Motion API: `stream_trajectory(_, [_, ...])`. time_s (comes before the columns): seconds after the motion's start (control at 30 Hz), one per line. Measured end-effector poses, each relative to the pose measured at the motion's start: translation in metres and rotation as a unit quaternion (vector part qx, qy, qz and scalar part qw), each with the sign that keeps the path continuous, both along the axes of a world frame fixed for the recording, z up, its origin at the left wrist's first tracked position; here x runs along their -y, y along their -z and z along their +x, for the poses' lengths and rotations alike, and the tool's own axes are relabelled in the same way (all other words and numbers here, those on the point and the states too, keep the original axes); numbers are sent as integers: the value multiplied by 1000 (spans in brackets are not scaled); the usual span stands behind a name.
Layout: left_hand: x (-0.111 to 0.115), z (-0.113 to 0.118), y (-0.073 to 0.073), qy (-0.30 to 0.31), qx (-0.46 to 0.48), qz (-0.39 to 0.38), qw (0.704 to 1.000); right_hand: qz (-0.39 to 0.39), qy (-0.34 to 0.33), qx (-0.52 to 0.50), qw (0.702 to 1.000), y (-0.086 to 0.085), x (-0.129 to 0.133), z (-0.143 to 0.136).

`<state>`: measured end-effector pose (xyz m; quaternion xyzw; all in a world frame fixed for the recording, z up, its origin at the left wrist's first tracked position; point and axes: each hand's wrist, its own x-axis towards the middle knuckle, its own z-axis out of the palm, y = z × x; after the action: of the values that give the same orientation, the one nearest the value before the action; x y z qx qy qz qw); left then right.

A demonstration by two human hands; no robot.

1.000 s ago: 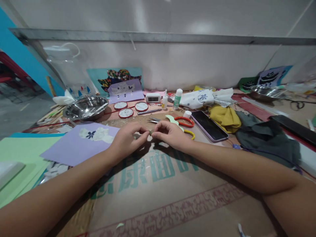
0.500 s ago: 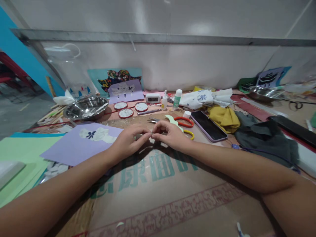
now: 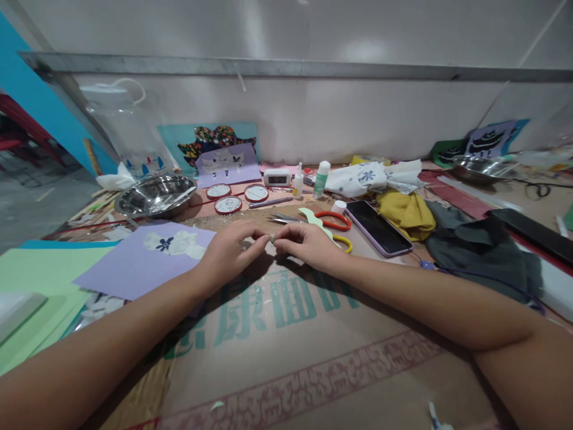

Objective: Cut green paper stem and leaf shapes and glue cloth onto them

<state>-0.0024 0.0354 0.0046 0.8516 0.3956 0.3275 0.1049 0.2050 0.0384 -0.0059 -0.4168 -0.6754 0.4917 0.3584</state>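
My left hand (image 3: 235, 248) and my right hand (image 3: 311, 246) meet fingertip to fingertip above the cardboard sheet (image 3: 322, 370). Thumbs and forefingers are pinched together around a small greenish piece (image 3: 271, 239), mostly hidden by the fingers; its exact kind is too small to make out. Just beyond my right hand lie scissors (image 3: 333, 220) with red and yellow handles, and a pale green wavy paper strip (image 3: 316, 221) rests across them. Left of my left hand is a purple paper sheet (image 3: 129, 266) bearing a white fabric cutout (image 3: 183, 243) with a dark flower.
Behind stand a glue bottle (image 3: 298, 182), a glue stick (image 3: 321, 179) and a small digital clock (image 3: 277, 177). A phone (image 3: 378, 228) and bunched cloths (image 3: 405, 215) lie right. A metal bowl (image 3: 154, 196) and green paper sheets (image 3: 40, 286) sit left.
My fingertips have drawn slightly apart, the left hand shifting a little left, and a bit of the greenish piece now shows between them. Both hands stay pinched.
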Motion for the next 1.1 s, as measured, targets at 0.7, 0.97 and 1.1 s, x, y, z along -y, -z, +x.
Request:
stream_trajectory(0.7, [-38,-46,-33,104,-294,-136,940,-44,15,-68,997,1,1,-3])
stream_trajectory(0.97, [-31,-41,-34,90,-305,-111,941,-38,7,-70,997,1,0,-2])
stream_trajectory(1.1, [-31,-42,-31,70,-298,-96,947,-34,7,-64,997,2,1,-2])
